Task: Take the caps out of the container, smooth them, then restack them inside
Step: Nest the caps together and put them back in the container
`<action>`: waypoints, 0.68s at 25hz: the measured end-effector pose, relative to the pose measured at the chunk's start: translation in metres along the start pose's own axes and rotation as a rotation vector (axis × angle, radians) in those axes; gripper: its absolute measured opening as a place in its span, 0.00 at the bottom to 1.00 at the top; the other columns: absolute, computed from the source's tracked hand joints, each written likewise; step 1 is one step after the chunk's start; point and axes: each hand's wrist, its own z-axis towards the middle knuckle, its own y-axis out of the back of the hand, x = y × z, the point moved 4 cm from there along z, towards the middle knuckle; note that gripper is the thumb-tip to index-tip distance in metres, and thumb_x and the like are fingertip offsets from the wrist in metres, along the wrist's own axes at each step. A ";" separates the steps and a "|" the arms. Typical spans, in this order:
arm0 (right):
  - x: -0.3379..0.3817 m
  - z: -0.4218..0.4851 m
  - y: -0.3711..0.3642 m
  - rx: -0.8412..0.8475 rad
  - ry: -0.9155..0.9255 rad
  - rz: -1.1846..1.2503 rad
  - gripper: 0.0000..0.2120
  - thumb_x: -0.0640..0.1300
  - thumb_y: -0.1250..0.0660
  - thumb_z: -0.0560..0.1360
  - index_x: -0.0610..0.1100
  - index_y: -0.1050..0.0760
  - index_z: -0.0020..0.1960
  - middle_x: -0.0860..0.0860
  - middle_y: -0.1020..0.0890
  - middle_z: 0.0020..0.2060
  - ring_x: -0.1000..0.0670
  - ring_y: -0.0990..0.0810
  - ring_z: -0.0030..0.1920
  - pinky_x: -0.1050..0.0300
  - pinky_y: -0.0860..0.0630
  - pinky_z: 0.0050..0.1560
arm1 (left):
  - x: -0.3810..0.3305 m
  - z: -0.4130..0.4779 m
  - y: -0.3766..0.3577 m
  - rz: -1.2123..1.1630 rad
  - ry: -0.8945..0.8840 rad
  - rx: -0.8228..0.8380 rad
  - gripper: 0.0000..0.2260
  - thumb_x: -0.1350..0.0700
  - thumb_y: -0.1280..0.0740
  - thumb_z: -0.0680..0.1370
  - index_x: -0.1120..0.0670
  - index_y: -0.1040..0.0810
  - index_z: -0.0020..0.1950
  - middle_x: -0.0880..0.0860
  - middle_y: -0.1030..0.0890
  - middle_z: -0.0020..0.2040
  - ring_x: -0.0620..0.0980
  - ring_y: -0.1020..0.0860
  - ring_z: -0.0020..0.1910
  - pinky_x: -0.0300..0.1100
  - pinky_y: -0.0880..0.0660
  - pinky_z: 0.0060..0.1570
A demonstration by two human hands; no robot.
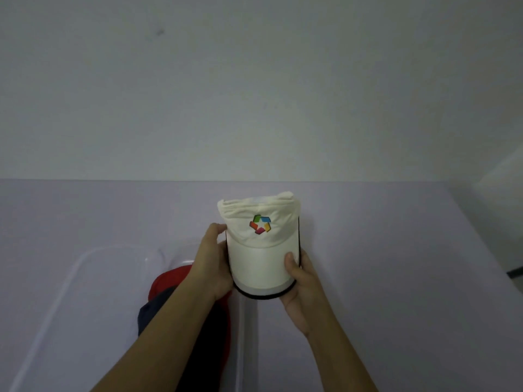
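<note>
Gripping the white cap (pixel 260 244) by its brim edges, left hand (pixel 212 261) and right hand (pixel 300 281) hold it over the lilac counter (pixel 396 250), just right of the clear container (pixel 66 281). Inside that container lie a red cap (pixel 169 278) and a dark cap (pixel 152 309), partly hidden by the left forearm.

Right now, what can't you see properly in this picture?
Head view:
the red cap and dark cap: mostly behind the left arm.
the container: cut by the bottom edge.
left hand, right hand: fingers mostly behind the white cap.
its back: faces away.
</note>
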 end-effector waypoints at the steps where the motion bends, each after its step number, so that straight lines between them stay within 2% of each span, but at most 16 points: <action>1: -0.007 0.000 -0.013 0.012 0.007 -0.014 0.22 0.45 0.35 0.73 0.45 0.30 0.67 0.45 0.21 0.62 0.44 0.22 0.60 0.52 0.20 0.50 | -0.006 -0.009 0.006 -0.010 -0.039 0.013 0.22 0.46 0.39 0.72 0.60 0.19 0.55 0.60 0.16 0.51 0.59 0.19 0.49 0.51 0.24 0.51; 5: -0.034 0.002 -0.058 0.092 0.032 -0.143 0.30 0.55 0.32 0.71 0.46 0.34 0.70 0.46 0.24 0.65 0.45 0.25 0.64 0.43 0.28 0.63 | -0.042 -0.037 0.042 -0.061 -0.099 0.013 0.22 0.44 0.39 0.73 0.58 0.20 0.57 0.59 0.16 0.52 0.58 0.18 0.48 0.51 0.23 0.51; 8: -0.049 0.009 -0.078 0.071 0.006 -0.374 0.45 0.72 0.36 0.63 0.49 0.39 0.71 0.51 0.27 0.66 0.50 0.28 0.65 0.49 0.33 0.67 | -0.078 -0.048 0.070 -0.066 -0.164 0.051 0.25 0.37 0.41 0.74 0.55 0.18 0.56 0.57 0.17 0.55 0.58 0.18 0.52 0.52 0.24 0.54; 10: -0.063 0.014 -0.082 -0.014 -0.034 -0.601 0.48 0.74 0.40 0.63 0.45 0.43 0.72 0.52 0.29 0.63 0.50 0.29 0.64 0.50 0.37 0.67 | -0.104 -0.051 0.088 -0.079 -0.233 0.072 0.27 0.34 0.43 0.74 0.53 0.17 0.54 0.55 0.17 0.57 0.57 0.19 0.54 0.52 0.25 0.56; 11: -0.071 0.015 -0.081 -0.010 -0.050 -0.798 0.51 0.76 0.40 0.61 0.43 0.44 0.72 0.52 0.31 0.63 0.50 0.31 0.65 0.50 0.38 0.68 | -0.115 -0.052 0.096 -0.086 -0.271 0.079 0.27 0.34 0.43 0.74 0.52 0.16 0.53 0.55 0.18 0.57 0.57 0.19 0.56 0.53 0.25 0.57; 14: -0.096 0.011 -0.083 0.169 -0.150 -1.407 0.62 0.75 0.33 0.56 0.45 0.57 0.76 0.51 0.45 0.74 0.49 0.44 0.74 0.48 0.42 0.73 | -0.136 -0.052 0.109 -0.068 -0.347 0.090 0.27 0.34 0.44 0.73 0.52 0.18 0.56 0.54 0.18 0.58 0.57 0.21 0.59 0.56 0.28 0.62; 15: -0.100 0.015 -0.084 0.190 -0.175 -1.508 0.64 0.73 0.30 0.55 0.45 0.59 0.76 0.50 0.48 0.75 0.48 0.47 0.74 0.47 0.43 0.73 | -0.139 -0.050 0.111 -0.057 -0.369 0.096 0.27 0.34 0.45 0.74 0.51 0.19 0.57 0.54 0.18 0.58 0.56 0.21 0.59 0.55 0.27 0.61; 17: -0.100 0.021 -0.091 0.185 -0.178 -1.581 0.65 0.70 0.26 0.52 0.46 0.57 0.75 0.48 0.45 0.72 0.46 0.44 0.73 0.45 0.39 0.71 | -0.144 -0.048 0.113 -0.059 -0.429 0.097 0.27 0.34 0.46 0.75 0.51 0.20 0.58 0.53 0.17 0.57 0.55 0.21 0.58 0.53 0.26 0.59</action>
